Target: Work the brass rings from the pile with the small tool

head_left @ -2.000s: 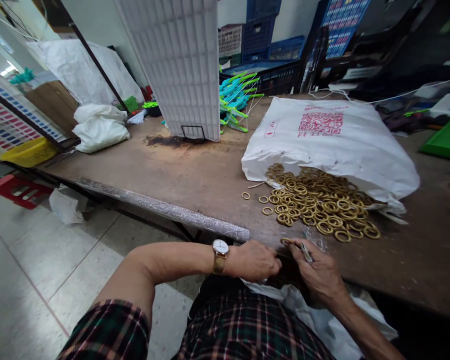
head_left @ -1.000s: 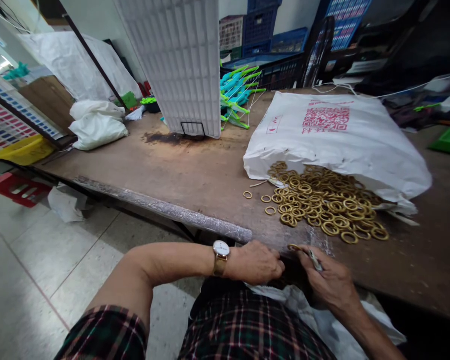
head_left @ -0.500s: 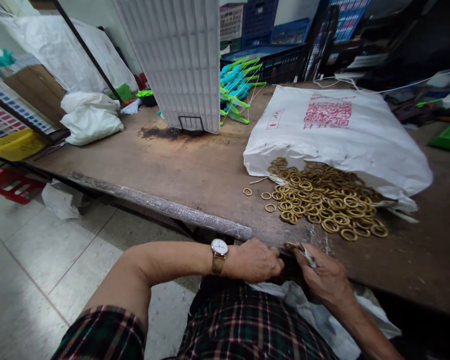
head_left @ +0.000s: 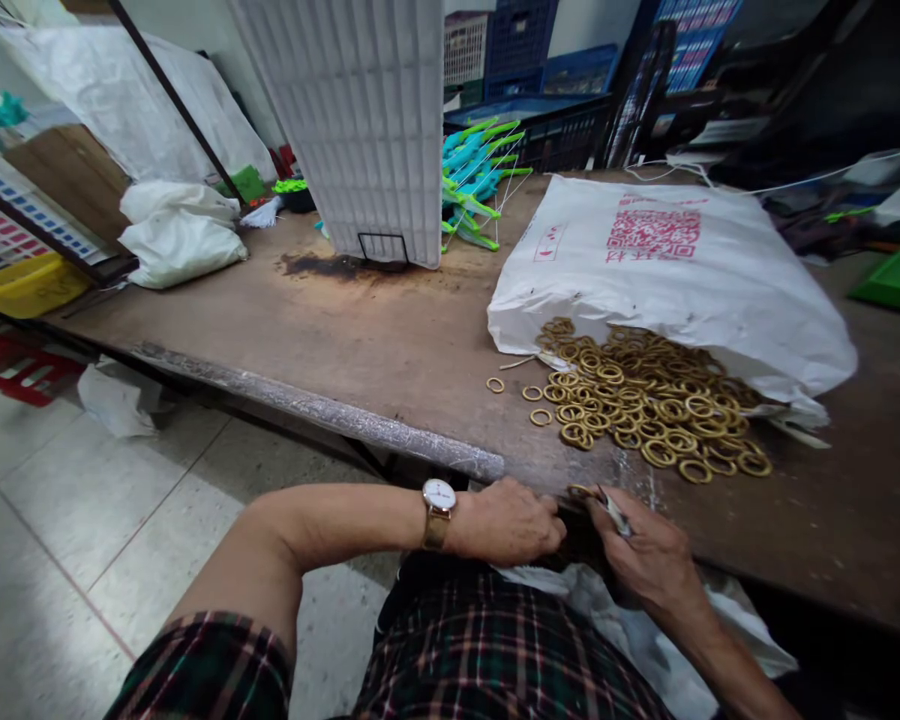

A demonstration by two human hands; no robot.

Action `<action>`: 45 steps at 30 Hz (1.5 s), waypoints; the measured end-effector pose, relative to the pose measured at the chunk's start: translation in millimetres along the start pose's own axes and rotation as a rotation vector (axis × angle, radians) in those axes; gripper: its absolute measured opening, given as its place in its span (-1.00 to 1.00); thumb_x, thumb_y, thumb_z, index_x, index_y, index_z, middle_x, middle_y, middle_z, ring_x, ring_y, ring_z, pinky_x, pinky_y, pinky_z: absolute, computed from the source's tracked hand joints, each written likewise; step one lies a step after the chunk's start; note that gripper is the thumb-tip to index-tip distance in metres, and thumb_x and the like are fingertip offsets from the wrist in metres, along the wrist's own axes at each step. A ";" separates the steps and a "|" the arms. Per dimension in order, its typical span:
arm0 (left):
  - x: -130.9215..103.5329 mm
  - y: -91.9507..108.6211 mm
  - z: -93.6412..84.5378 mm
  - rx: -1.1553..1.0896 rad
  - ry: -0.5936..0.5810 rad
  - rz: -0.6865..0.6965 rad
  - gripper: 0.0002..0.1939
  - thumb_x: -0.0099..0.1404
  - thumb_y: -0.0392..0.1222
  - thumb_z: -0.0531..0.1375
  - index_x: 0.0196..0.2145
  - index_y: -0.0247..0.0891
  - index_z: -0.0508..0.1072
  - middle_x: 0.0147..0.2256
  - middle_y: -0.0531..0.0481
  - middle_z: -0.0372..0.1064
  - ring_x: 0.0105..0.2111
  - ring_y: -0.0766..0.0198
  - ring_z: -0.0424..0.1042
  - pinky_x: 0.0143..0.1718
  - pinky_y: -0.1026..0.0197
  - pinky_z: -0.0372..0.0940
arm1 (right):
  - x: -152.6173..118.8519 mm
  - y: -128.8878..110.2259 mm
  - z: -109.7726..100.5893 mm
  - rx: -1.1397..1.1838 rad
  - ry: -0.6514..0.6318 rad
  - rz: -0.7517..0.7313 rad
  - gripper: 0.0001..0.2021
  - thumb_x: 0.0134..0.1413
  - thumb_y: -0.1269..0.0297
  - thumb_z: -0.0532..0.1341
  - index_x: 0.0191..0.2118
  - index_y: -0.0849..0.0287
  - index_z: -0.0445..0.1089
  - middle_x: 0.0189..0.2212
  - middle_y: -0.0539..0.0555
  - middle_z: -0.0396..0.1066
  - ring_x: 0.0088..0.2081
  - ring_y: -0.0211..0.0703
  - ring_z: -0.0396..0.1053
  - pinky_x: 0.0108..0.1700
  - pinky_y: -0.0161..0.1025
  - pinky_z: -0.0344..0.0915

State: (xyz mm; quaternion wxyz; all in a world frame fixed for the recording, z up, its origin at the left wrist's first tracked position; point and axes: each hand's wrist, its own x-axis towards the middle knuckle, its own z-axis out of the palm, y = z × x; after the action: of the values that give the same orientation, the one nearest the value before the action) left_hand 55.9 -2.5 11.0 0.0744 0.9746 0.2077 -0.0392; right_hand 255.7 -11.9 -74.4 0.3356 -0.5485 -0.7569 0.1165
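Pinching ring (head_left: 581, 491) and thin tool — right hand (head_left: 649, 558); left hand (head_left: 511, 521) fingertips hidden — grip unclear

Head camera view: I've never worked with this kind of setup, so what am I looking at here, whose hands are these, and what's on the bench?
There is no machine: one camera on a person's head looks down at their own bare hands. The left hand, with a wristwatch, and the right hand meet at the near edge of a worn wooden table. The right hand holds a small metal tool beside a brass ring; what the left fingers pinch is hidden. Further back, a pile of brass rings spills from a white sack. A white bag lies in the lap.
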 end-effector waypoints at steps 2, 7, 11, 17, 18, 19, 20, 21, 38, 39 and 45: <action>-0.3 -0.3 1.3 -0.007 0.000 0.001 -0.88 0.19 -0.35 0.06 -0.34 -0.39 0.37 -0.42 -0.15 0.37 -0.47 0.16 0.40 -0.61 0.20 0.19 | -0.2 0.1 0.4 0.001 0.004 0.007 -0.76 0.04 0.16 0.05 -0.26 0.11 0.38 -0.34 0.09 0.50 -0.35 -0.11 0.45 -0.31 -0.25 0.34; -0.7 -0.1 5.0 0.009 0.019 0.001 -0.89 0.18 -0.35 0.06 -0.35 -0.39 0.38 -0.43 -0.14 0.37 -0.47 0.17 0.40 -0.61 0.23 0.16 | -1.1 1.5 0.9 0.011 0.008 -0.003 -0.76 0.04 0.16 0.05 -0.25 0.11 0.38 -0.32 0.10 0.49 -0.35 -0.09 0.45 -0.31 -0.23 0.35; 0.4 -2.0 5.0 -0.015 0.001 -0.008 -0.88 0.17 -0.35 0.06 -0.32 -0.39 0.37 -0.42 -0.14 0.39 -0.46 0.17 0.41 -0.62 0.24 0.14 | -0.8 1.2 1.3 0.029 -0.006 0.022 -0.76 0.04 0.16 0.05 -0.24 0.09 0.38 -0.32 0.08 0.49 -0.32 -0.10 0.45 -0.28 -0.24 0.34; -3.4 -1.2 2.7 -0.260 0.072 -0.212 -0.84 0.22 -0.22 0.04 -0.32 -0.36 0.34 -0.41 -0.13 0.40 -0.46 0.21 0.39 -0.50 0.23 0.19 | 4.0 -14.6 -8.2 0.154 -0.040 0.120 -0.75 0.06 0.17 0.04 -0.28 0.15 0.39 -0.43 0.07 0.47 -0.41 -0.17 0.41 -0.36 -0.30 0.30; -4.2 0.4 5.1 -0.351 0.160 -0.303 -0.83 0.23 -0.19 0.03 -0.32 -0.34 0.33 -0.41 -0.11 0.40 -0.45 0.21 0.38 -0.48 0.23 0.19 | 5.0 -18.6 -10.7 0.187 -0.044 0.152 -0.75 0.07 0.17 0.04 -0.29 0.16 0.39 -0.46 0.06 0.46 -0.43 -0.19 0.39 -0.37 -0.31 0.29; -4.5 2.2 8.6 -0.479 0.250 -0.413 -0.83 0.24 -0.17 0.03 -0.32 -0.33 0.32 -0.44 -0.07 0.38 -0.46 0.24 0.37 -0.47 0.25 0.20 | 6.1 -22.5 -13.0 0.220 -0.053 0.184 -0.75 0.07 0.17 0.04 -0.30 0.17 0.39 -0.47 0.05 0.45 -0.44 -0.21 0.38 -0.38 -0.32 0.28; -4.1 4.3 13.0 -0.636 0.343 -0.520 -0.83 0.24 -0.16 0.02 -0.34 -0.31 0.30 -0.48 -0.02 0.36 -0.48 0.28 0.35 -0.48 0.27 0.19 | 7.2 -26.3 -15.0 0.252 -0.068 0.209 -0.75 0.08 0.17 0.04 -0.31 0.17 0.39 -0.47 0.04 0.44 -0.44 -0.23 0.36 -0.38 -0.33 0.27; -3.1 6.4 17.8 -0.814 0.429 -0.616 -0.83 0.24 -0.15 0.01 -0.35 -0.30 0.28 -0.51 0.02 0.32 -0.51 0.33 0.33 -0.50 0.30 0.19 | 8.4 -29.8 -16.6 0.278 -0.080 0.236 -0.75 0.08 0.18 0.03 -0.33 0.18 0.39 -0.48 0.03 0.43 -0.45 -0.24 0.34 -0.39 -0.34 0.26; 28.1 23.4 25.1 -1.121 0.838 -0.791 -0.80 0.20 -0.10 0.07 -0.44 -0.30 0.34 -0.60 0.13 0.23 -0.62 0.43 0.20 -0.55 0.37 0.15 | 21.9 -60.5 -29.3 0.572 -0.177 0.361 -0.72 0.08 0.10 0.03 -0.47 0.19 0.29 -0.61 -0.06 0.23 -0.53 -0.32 0.17 -0.46 -0.38 0.12; 28.2 23.6 26.1 -1.050 0.841 -0.786 -0.81 0.20 -0.12 0.07 -0.44 -0.29 0.34 -0.60 0.13 0.24 -0.60 0.42 0.21 -0.53 0.36 0.16 | 23.0 -60.9 -31.0 0.593 -0.171 0.381 -0.71 0.08 0.10 0.02 -0.48 0.19 0.28 -0.61 -0.06 0.23 -0.53 -0.32 0.17 -0.46 -0.38 0.12; 31.5 28.0 22.4 -0.992 0.808 -0.655 -0.83 0.21 -0.17 0.07 -0.44 -0.30 0.36 -0.53 0.06 0.35 -0.51 0.38 0.32 -0.41 0.33 0.21 | 28.3 -57.2 -30.3 0.714 -0.193 0.499 -0.66 0.07 0.06 0.01 -0.58 0.18 0.21 -0.69 -0.09 0.15 -0.61 -0.35 0.10 -0.51 -0.37 0.08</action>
State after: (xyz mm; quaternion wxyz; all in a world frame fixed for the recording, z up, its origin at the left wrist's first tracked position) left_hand 95.1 -18.8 -10.8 0.4102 0.6519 0.4942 0.4031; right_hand 227.0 -13.3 -9.7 0.3932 -0.5509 -0.5415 0.4987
